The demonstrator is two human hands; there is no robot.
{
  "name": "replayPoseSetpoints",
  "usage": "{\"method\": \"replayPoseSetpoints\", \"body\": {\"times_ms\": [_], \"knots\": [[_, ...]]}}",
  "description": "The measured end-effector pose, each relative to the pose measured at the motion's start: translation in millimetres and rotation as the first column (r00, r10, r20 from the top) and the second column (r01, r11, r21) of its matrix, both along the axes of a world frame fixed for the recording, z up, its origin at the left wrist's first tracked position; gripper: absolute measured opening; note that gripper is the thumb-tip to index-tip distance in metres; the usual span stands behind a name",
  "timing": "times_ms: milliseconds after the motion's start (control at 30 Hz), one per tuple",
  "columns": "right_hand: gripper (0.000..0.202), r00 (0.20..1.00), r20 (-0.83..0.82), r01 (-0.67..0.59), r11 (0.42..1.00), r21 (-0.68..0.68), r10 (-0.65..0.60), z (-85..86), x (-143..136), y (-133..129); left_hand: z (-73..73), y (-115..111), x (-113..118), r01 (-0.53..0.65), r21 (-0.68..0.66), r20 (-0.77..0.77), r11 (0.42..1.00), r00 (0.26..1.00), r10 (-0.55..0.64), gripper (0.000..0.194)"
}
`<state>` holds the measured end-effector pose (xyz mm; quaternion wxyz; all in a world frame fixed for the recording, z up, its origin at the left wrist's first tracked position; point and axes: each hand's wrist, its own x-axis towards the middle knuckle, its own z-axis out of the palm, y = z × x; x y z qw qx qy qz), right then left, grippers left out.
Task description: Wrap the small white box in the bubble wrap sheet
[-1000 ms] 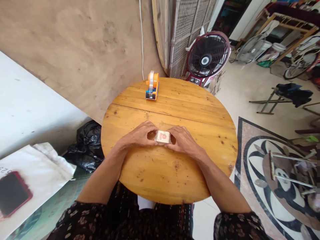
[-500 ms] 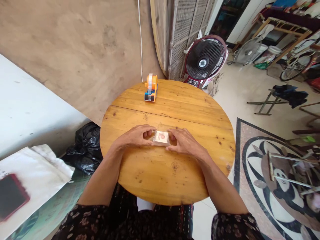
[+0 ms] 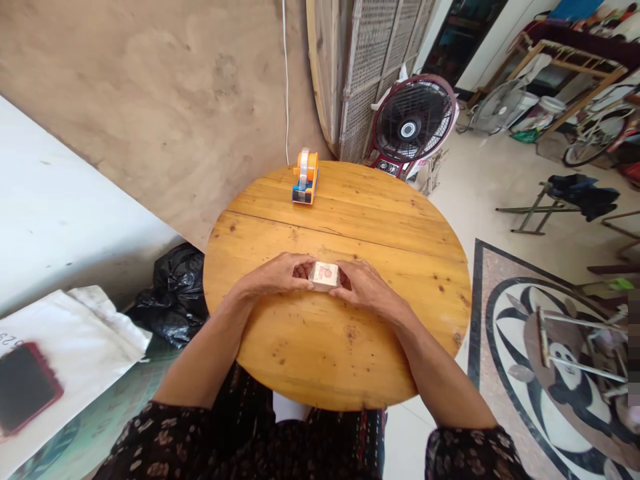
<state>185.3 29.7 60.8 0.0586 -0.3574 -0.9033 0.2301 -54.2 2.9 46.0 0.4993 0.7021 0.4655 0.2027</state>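
Observation:
A small pale box point(image 3: 325, 274) with a red print on top, in clear wrapping, sits near the middle of the round wooden table point(image 3: 320, 353). My left hand point(image 3: 287, 273) grips its left end between thumb and fingers. On the right end, the thumb and fingers of my right hand point(image 3: 360, 281) close on the same box. An orange and blue tape dispenser point(image 3: 305, 177) with a roll of clear tape stands at the table's far edge.
Behind the table stands a dark red fan point(image 3: 414, 120). Black plastic bags point(image 3: 175, 293) lie to the left, near a phone point(image 3: 27, 387) on a white sack point(image 3: 90, 340). A folding stool point(image 3: 537, 210) is on the right.
Both hands have moved inward and closed on the ends of the box. The whole view has shifted slightly.

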Motion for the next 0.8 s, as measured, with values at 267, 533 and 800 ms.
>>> {"method": "replayPoseSetpoints", "body": {"times_ms": [267, 533, 800], "knots": [[0.057, 0.998, 0.058, 0.04, 0.996, -0.084, -0.035, 5.0, 20, 10, -3.6, -2, -12, -0.156, -0.201, 0.151, 0.967, 0.971, 0.188, 0.027], [0.02, 1.0, -0.006, 0.015, 0.989, -0.149, -0.017, -1.6, 4, 3, -9.2, -1, 4, -0.045, -0.253, 0.129, 0.967, 0.988, 0.08, 0.011], [0.027, 1.0, 0.016, 0.012, 0.986, -0.164, -0.01, -1.5, 6, 7, -10.1, 0, 11, -0.035, -0.256, 0.162, 0.966, 0.984, 0.079, 0.01]]}}
